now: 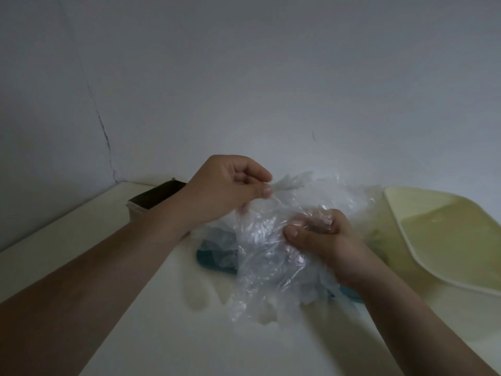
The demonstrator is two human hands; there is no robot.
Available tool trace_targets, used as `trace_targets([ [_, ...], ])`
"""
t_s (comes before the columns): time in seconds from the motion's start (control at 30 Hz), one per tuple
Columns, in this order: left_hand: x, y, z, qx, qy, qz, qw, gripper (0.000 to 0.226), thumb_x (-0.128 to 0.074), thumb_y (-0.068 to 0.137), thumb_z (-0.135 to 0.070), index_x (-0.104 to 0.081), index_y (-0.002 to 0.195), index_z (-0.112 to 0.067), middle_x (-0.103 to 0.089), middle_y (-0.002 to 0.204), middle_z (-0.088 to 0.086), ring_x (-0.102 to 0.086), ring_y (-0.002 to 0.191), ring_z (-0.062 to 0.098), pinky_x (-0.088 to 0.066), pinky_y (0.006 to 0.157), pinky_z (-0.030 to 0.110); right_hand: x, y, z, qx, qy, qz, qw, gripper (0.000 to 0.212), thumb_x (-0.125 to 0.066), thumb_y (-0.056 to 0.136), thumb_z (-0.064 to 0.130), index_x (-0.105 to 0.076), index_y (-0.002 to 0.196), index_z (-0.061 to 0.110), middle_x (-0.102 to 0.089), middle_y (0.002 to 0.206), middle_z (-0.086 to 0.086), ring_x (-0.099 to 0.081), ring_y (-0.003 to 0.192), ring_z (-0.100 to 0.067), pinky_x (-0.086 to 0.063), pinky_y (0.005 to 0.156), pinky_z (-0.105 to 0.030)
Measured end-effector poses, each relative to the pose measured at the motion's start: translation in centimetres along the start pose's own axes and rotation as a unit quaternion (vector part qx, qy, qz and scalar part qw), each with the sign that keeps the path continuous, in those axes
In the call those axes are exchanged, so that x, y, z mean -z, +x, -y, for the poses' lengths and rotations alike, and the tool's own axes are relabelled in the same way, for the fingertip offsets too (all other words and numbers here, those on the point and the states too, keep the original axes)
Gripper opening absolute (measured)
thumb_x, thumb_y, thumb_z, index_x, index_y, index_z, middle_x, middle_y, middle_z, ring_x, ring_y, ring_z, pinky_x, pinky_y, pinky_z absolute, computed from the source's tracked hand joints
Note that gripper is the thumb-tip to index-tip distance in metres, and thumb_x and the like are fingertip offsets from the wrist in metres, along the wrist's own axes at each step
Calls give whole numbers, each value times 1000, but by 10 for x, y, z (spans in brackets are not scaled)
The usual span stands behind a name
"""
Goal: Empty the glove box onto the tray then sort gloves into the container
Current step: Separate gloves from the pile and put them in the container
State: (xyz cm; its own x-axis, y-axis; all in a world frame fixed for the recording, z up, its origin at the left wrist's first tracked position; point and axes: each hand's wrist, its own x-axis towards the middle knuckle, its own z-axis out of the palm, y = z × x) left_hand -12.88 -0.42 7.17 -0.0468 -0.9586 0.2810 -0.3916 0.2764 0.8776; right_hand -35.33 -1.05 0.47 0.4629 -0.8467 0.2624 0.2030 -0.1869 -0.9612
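The white table runs under both your arms to the wall. On its right side lies the pale yellow tray. At the middle, a crumpled mass of clear plastic gloves is lifted above a teal container, which they mostly hide. The dark glove box sits at the back left, behind your left wrist. Your left hand pinches one glove's edge between thumb and fingertips. Your right hand grips the bunch, thumb and fingers curled into the plastic.
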Motion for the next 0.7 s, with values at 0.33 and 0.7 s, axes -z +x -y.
trace_targets([
  [0.33, 6, -21, 34, 238, -222, 17, 945, 65, -67, 82, -63, -72, 110, -5, -78, 102, 14, -73, 90, 27, -59, 82, 42, -3, 1, 6, -11, 37, -71, 997, 14, -71, 82, 5, -78, 71, 10, -70, 71, -14, -65, 72, -30, -50, 71, -33],
  [0.7, -30, -18, 12, 174, -253, 43, 951, 7, -74, 92, -14, -81, 95, -14, -76, 95, 13, -73, 86, 27, -60, 76, 37, 8, 0, 33, -60, 0, -157, 986, 19, -74, 93, 17, -75, 95, -2, -74, 92, -20, -66, 82, -39, -55, 73, -42],
])
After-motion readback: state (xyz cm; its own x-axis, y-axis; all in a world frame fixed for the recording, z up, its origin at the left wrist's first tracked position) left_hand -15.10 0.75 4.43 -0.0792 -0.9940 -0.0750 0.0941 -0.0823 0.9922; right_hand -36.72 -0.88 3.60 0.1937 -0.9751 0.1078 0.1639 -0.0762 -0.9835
